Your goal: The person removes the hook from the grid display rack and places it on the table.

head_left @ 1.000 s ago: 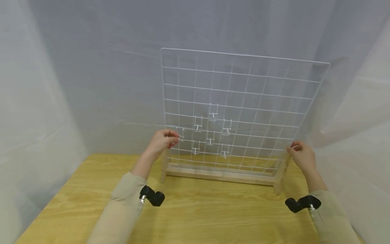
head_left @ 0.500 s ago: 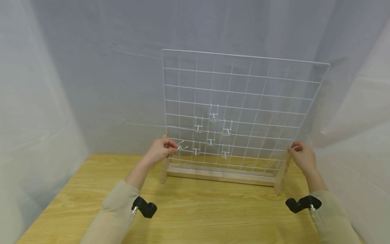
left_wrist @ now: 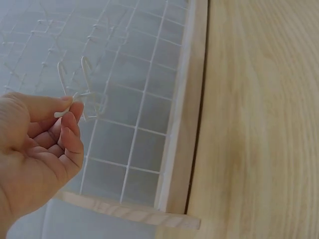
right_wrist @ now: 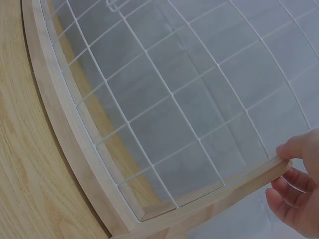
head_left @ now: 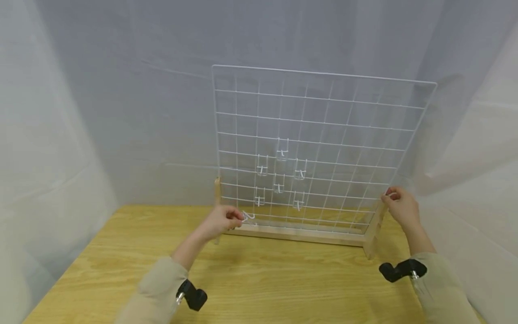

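A white wire grid panel [head_left: 323,112] stands upright in a pale wooden stand [head_left: 291,234]. Between thumb and fingertips, my left hand [head_left: 222,221] pinches a white wire hook [left_wrist: 84,92], low in front of the panel's left side. Two bent prongs of this hook stick up past the fingers in the left wrist view. My right hand [head_left: 402,208] grips the top of the stand's right upright [right_wrist: 276,169], thumb on one side and fingers on the other. Several similar hooks hang on the grid, among them a top one [head_left: 282,153] and a lower one [head_left: 298,203].
Under the stand lies a wood-grain table [head_left: 283,279], reaching toward the front. The stand's left upright [head_left: 217,189] rises just behind my left hand. Pale cloth sheets [head_left: 121,112] hang behind and at both sides.
My left hand has come down along the panel's left side with the hook, from mid-height to near the bottom bar. My right hand keeps its grip on the stand.
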`<state>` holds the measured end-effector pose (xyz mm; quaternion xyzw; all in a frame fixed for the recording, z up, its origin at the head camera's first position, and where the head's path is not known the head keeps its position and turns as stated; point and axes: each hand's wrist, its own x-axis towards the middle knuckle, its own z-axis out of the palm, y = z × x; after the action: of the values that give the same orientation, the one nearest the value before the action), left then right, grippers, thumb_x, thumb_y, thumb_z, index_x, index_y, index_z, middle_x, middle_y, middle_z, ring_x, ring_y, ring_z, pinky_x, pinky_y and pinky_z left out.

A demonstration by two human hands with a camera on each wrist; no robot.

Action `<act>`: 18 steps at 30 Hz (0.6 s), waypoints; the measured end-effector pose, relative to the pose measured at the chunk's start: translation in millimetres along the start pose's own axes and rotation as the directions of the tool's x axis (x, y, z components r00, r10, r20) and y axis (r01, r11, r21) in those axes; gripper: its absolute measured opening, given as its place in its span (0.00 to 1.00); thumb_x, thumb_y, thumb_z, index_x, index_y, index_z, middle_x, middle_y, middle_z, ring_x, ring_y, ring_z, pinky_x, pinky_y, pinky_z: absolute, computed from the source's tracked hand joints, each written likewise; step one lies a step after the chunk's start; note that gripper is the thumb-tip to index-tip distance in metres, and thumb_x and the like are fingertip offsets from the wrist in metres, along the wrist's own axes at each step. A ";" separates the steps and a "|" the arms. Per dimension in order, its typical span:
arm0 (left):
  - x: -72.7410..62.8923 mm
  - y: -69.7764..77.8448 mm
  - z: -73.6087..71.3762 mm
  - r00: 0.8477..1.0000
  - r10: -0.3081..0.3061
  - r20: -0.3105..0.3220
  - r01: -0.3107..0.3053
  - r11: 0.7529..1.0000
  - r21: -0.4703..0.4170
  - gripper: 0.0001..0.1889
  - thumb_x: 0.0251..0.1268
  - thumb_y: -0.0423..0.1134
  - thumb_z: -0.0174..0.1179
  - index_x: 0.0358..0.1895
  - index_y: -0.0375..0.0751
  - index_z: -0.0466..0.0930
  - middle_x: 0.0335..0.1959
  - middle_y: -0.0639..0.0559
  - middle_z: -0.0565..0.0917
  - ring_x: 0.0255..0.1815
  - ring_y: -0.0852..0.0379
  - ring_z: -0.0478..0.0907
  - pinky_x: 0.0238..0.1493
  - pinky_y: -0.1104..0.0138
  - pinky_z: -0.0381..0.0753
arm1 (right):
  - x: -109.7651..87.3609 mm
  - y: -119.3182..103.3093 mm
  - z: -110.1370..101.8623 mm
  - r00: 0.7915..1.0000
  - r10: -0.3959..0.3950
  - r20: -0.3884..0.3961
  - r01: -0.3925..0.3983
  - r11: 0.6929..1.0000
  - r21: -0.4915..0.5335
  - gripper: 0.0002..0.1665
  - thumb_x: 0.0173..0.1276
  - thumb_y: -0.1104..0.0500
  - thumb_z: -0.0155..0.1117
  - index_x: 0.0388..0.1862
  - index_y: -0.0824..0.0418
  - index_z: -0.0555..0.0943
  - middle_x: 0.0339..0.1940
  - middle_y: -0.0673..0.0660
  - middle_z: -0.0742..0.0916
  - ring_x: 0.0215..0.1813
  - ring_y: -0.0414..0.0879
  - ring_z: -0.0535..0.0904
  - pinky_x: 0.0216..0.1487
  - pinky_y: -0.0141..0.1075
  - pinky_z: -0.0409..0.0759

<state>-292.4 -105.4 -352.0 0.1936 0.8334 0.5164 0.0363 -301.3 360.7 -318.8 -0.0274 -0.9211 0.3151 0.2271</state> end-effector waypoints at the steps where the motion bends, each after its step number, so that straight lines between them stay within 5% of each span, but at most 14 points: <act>1: -0.5 -1.3 2.3 1.000 0.005 0.003 -0.005 1.000 0.004 0.07 0.57 0.25 0.58 0.37 0.25 0.77 0.28 0.47 0.79 0.27 0.56 0.73 0.28 0.68 0.74 | -0.1 -0.6 0.0 1.000 0.001 0.003 -0.001 1.000 -0.001 0.14 0.69 0.58 0.54 0.42 0.69 0.72 0.39 0.71 0.79 0.30 0.52 0.76 0.25 0.36 0.70; 7: -0.3 -10.0 16.9 0.997 0.074 0.031 -0.076 0.996 0.055 0.05 0.55 0.25 0.59 0.35 0.26 0.79 0.27 0.45 0.80 0.27 0.56 0.74 0.29 0.66 0.76 | -1.0 -2.7 0.1 1.000 0.013 0.013 -0.013 1.000 0.002 0.14 0.69 0.58 0.53 0.43 0.69 0.71 0.39 0.70 0.78 0.31 0.54 0.75 0.25 0.36 0.70; 18: 1.8 -20.4 45.4 0.990 0.106 0.094 -0.113 0.990 0.078 0.04 0.52 0.23 0.60 0.33 0.26 0.80 0.24 0.50 0.79 0.24 0.62 0.71 0.26 0.71 0.74 | -0.9 -2.1 -0.3 1.000 0.005 0.007 -0.005 1.000 -0.002 0.14 0.69 0.57 0.53 0.42 0.69 0.71 0.39 0.70 0.78 0.30 0.52 0.75 0.25 0.36 0.70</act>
<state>-288.1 -74.3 -390.6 0.2634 0.8397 0.4734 0.0369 -300.1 359.0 -317.7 -0.0289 -0.9221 0.3146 0.2233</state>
